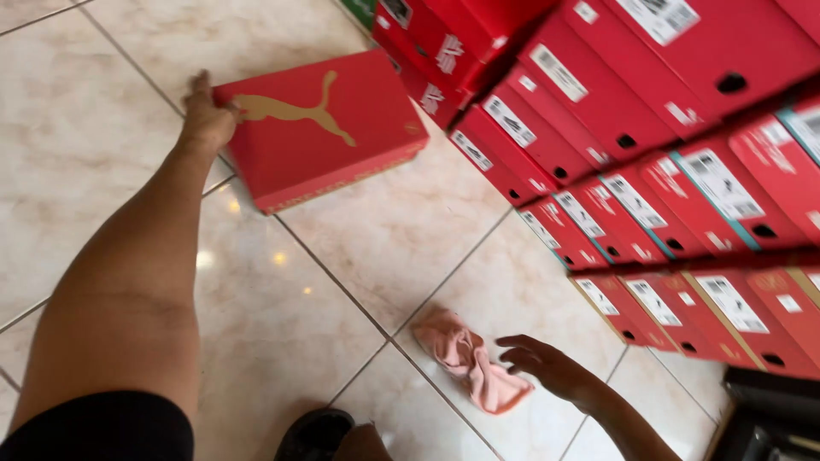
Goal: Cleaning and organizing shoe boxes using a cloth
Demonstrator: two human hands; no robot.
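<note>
Head view, read from left to right. My left arm stretches across the pale marbled tile floor (85,128), and my left hand (205,119) rests against the left edge of a closed red shoebox (329,128); the fingers lie flat along the box's side, pressing rather than wrapped round it, though the fingertips are hidden behind the edge, so I cannot tell whether they hook under the lid. This box lies alone on the floor, tilted to the tile lines, its lid bearing a gold leaping-animal figure; its contents are not visible. To its right, and just beside its far corner, rises a stack of red shoeboxes (649,145) laid in slanting rows, ends facing me; each end carries a white rectangular label and a small dark finger hole, and some labels have a teal edge. All are shut, so nothing inside shows. In the lower middle, a crumpled pink cloth (470,363) lies on the floor across a grout line. My right hand (547,367) hovers just beside the cloth's right edge, open, fingers loosely curled and spread, holding nothing; whether a fingertip touches the cloth I cannot tell. At the bottom edge sits a dark shoe (316,431); at the lower right corner, a black object (764,418), too cropped to identify.
</note>
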